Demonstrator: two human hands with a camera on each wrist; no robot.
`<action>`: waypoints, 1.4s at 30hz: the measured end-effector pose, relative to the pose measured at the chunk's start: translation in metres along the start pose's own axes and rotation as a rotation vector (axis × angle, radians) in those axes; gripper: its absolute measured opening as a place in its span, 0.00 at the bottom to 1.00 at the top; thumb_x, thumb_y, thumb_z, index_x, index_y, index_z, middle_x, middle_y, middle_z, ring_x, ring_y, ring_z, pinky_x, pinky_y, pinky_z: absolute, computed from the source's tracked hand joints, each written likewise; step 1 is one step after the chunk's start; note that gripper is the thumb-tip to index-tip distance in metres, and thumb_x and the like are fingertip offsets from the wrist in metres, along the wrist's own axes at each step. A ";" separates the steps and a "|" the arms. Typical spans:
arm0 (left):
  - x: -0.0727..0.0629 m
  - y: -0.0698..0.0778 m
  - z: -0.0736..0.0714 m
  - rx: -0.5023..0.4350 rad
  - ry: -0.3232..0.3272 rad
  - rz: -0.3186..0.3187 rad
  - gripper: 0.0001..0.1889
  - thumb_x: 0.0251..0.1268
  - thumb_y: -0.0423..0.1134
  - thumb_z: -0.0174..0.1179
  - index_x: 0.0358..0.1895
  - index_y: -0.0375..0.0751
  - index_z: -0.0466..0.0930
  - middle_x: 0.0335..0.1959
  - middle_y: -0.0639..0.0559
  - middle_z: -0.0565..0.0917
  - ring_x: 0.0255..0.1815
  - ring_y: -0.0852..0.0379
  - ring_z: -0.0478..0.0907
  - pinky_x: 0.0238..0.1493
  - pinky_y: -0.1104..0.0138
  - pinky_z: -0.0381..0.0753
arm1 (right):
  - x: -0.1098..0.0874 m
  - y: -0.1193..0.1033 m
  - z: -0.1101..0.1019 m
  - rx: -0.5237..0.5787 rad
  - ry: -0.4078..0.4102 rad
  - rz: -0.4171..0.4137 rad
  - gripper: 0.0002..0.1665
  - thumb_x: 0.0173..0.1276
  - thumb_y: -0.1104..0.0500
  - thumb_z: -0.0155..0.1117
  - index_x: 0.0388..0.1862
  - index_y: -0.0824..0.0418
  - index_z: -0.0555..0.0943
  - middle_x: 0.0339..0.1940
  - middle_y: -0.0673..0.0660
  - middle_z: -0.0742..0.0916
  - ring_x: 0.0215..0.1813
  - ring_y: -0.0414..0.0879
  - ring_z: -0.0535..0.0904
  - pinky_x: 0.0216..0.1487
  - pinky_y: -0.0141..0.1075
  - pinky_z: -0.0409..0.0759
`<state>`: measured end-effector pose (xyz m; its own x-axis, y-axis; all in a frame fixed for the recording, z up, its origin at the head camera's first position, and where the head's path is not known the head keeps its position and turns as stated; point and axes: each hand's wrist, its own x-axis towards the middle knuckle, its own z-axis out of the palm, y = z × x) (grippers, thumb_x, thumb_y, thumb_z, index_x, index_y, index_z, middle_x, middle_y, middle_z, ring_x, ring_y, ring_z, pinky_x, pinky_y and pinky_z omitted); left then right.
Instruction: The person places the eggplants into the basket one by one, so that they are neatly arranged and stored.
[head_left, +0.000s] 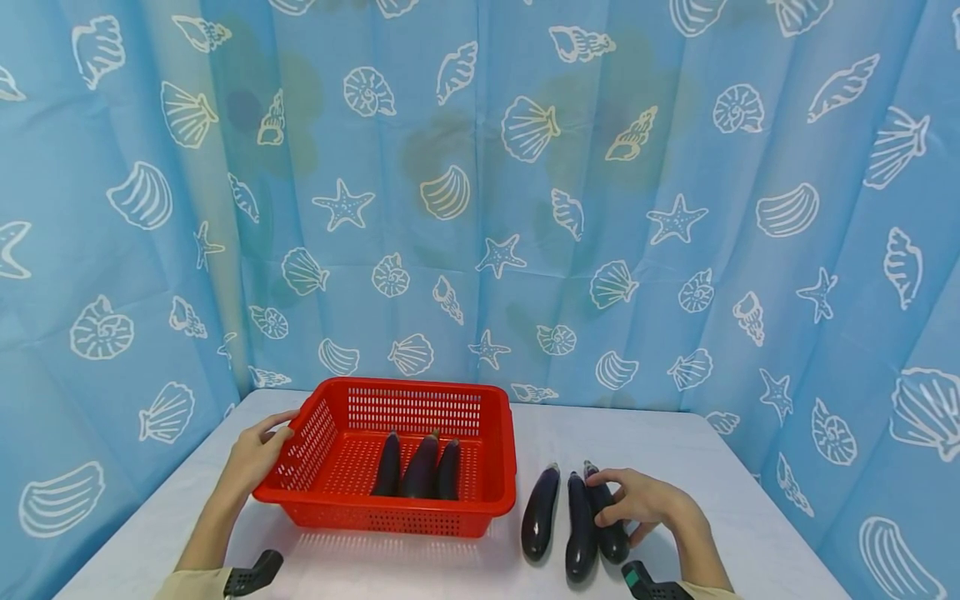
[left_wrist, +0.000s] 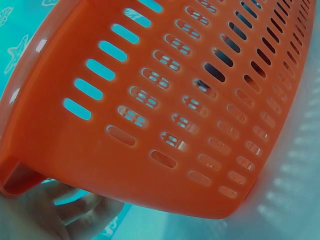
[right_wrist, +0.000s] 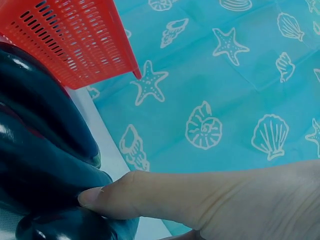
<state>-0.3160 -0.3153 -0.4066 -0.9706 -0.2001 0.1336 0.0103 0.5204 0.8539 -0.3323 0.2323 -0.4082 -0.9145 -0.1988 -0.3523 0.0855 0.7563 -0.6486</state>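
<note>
A red plastic basket (head_left: 405,512) with slotted walls stands on the table, three dark purple eggplants (head_left: 422,467) side by side inside it. My left hand (head_left: 255,454) holds the basket's left rim; in the left wrist view its fingers (left_wrist: 82,212) show beside the rim, partly hidden by the wall. To the right of the basket lie three more eggplants. My right hand (head_left: 648,502) grips the rightmost eggplant (head_left: 616,546), thumb on its left side. Close beside it lies the middle eggplant (head_left: 580,533), and farther left another eggplant (head_left: 538,517).
A white-covered table (head_left: 660,437) carries everything. Behind it and at both sides hangs a blue curtain (head_left: 480,308) printed with white shells and starfish. Dark wrist devices (head_left: 255,575) sit on both forearms at the sleeves.
</note>
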 end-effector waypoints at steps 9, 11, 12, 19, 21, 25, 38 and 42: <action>-0.001 0.000 0.000 -0.001 -0.002 -0.002 0.27 0.76 0.45 0.44 0.74 0.39 0.60 0.64 0.25 0.72 0.46 0.42 0.85 0.40 0.57 0.89 | -0.004 0.002 -0.003 0.026 0.016 -0.011 0.39 0.57 0.61 0.71 0.69 0.60 0.70 0.48 0.66 0.83 0.42 0.53 0.85 0.33 0.48 0.88; -0.001 0.000 0.000 0.001 -0.001 0.000 0.27 0.76 0.45 0.44 0.74 0.39 0.60 0.64 0.24 0.72 0.46 0.42 0.84 0.40 0.57 0.89 | -0.005 0.001 -0.004 0.030 0.020 -0.014 0.39 0.57 0.62 0.70 0.69 0.61 0.70 0.47 0.66 0.83 0.42 0.53 0.85 0.33 0.48 0.88; -0.001 0.000 0.000 0.001 -0.002 0.001 0.28 0.76 0.45 0.44 0.74 0.39 0.60 0.64 0.24 0.72 0.46 0.42 0.84 0.40 0.57 0.89 | -0.005 0.001 -0.005 0.030 0.022 -0.016 0.39 0.58 0.62 0.70 0.69 0.61 0.69 0.47 0.65 0.83 0.42 0.53 0.85 0.33 0.48 0.88; 0.000 0.000 0.000 -0.002 -0.004 0.003 0.28 0.77 0.46 0.44 0.74 0.39 0.60 0.63 0.24 0.72 0.45 0.43 0.85 0.39 0.57 0.89 | -0.008 -0.003 -0.008 0.017 0.058 -0.022 0.39 0.58 0.61 0.70 0.69 0.60 0.69 0.48 0.66 0.82 0.42 0.53 0.84 0.32 0.48 0.88; 0.000 -0.001 0.000 -0.003 -0.004 0.002 0.28 0.77 0.46 0.44 0.74 0.39 0.60 0.63 0.24 0.72 0.45 0.44 0.85 0.39 0.57 0.89 | -0.009 -0.005 -0.008 0.012 0.070 -0.025 0.39 0.58 0.61 0.70 0.69 0.60 0.69 0.49 0.67 0.82 0.41 0.53 0.84 0.32 0.48 0.88; 0.000 -0.001 0.000 -0.003 -0.004 0.003 0.28 0.77 0.46 0.44 0.74 0.39 0.60 0.63 0.24 0.72 0.44 0.45 0.85 0.39 0.57 0.89 | -0.010 -0.007 -0.010 0.017 0.086 -0.024 0.39 0.59 0.61 0.70 0.70 0.61 0.69 0.49 0.67 0.82 0.41 0.53 0.84 0.32 0.47 0.88; 0.001 -0.001 0.000 0.001 -0.005 0.003 0.28 0.77 0.46 0.44 0.74 0.39 0.60 0.64 0.24 0.72 0.45 0.43 0.85 0.39 0.57 0.89 | -0.014 -0.012 -0.012 0.012 0.120 -0.048 0.40 0.58 0.61 0.70 0.70 0.61 0.68 0.46 0.66 0.82 0.39 0.51 0.85 0.31 0.46 0.88; 0.000 0.000 0.000 0.000 -0.003 -0.002 0.28 0.77 0.46 0.44 0.74 0.39 0.60 0.64 0.25 0.72 0.46 0.43 0.85 0.39 0.57 0.89 | -0.015 -0.015 -0.013 0.003 0.126 -0.056 0.40 0.58 0.61 0.71 0.70 0.60 0.68 0.46 0.66 0.82 0.39 0.51 0.85 0.31 0.46 0.88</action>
<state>-0.3161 -0.3154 -0.4067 -0.9714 -0.1987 0.1301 0.0080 0.5200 0.8542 -0.3245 0.2323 -0.3848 -0.9604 -0.1599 -0.2280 0.0344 0.7442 -0.6670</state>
